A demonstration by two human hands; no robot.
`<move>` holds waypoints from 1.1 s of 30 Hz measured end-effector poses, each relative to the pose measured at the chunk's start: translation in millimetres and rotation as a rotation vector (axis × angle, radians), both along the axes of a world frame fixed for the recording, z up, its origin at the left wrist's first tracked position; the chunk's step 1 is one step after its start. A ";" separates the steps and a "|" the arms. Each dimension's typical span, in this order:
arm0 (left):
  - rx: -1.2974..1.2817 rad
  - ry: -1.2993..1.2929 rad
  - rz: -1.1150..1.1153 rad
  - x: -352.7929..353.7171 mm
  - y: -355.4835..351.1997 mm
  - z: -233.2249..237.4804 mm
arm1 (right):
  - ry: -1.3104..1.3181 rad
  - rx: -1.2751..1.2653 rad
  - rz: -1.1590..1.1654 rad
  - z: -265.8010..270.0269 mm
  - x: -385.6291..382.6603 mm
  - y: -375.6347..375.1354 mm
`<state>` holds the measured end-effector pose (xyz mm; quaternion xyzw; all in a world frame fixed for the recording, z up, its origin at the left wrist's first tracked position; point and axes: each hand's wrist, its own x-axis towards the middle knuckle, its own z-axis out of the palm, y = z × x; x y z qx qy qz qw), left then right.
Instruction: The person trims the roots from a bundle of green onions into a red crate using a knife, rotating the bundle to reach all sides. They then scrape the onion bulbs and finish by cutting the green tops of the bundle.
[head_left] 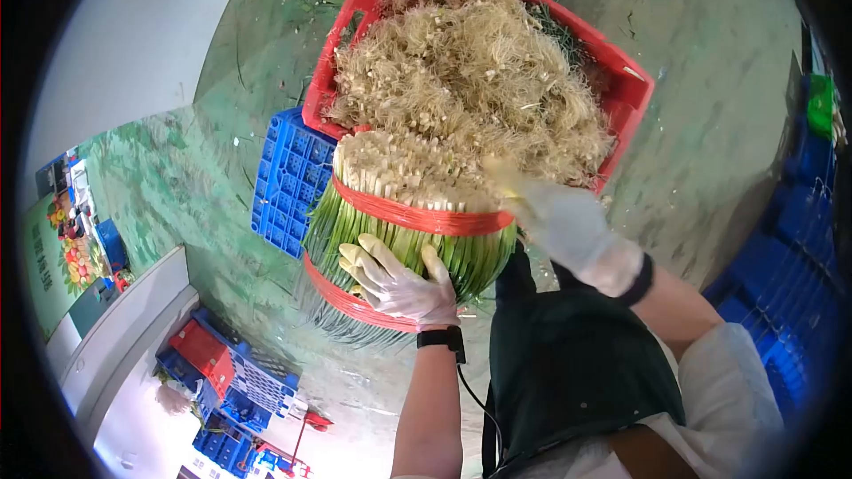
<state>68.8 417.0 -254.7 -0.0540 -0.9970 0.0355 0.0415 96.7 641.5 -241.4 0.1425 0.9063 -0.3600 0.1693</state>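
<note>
A thick bundle of green onions [410, 253] stands tilted, its white cut ends facing up and away from me. A wide red band [417, 213] is wrapped round it below the white ends, and a second red band [342, 297] circles it lower down. My left hand [399, 286], in a thin pale glove, lies on the green side with its fingers spread. Over the right edge of the white ends is my gloved right hand [568, 231]. Motion smears its fingers, so what they hold, if anything, cannot be made out.
Behind the bundle, a red crate [626, 93] is heaped with pale root trimmings [479, 71]. A blue crate [288, 182] sits at its left. Blue crates [772, 302] line the right side. Scraps lie on the wet green floor [222, 133]. White panels [133, 53] stand at left.
</note>
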 end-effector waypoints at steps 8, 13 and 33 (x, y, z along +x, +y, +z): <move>-0.006 0.019 -0.074 -2.2 -13.7 -12.0 | -0.060 -0.300 0.133 -27.2 -99.4 -42.0; -0.043 -0.007 -0.008 -7.0 -3.0 -4.3 | -0.010 0.027 0.173 -36.1 26.1 4.9; -0.064 -0.005 -0.005 -10.2 -4.3 -6.5 | 0.196 -0.155 0.035 -13.4 -29.3 -17.4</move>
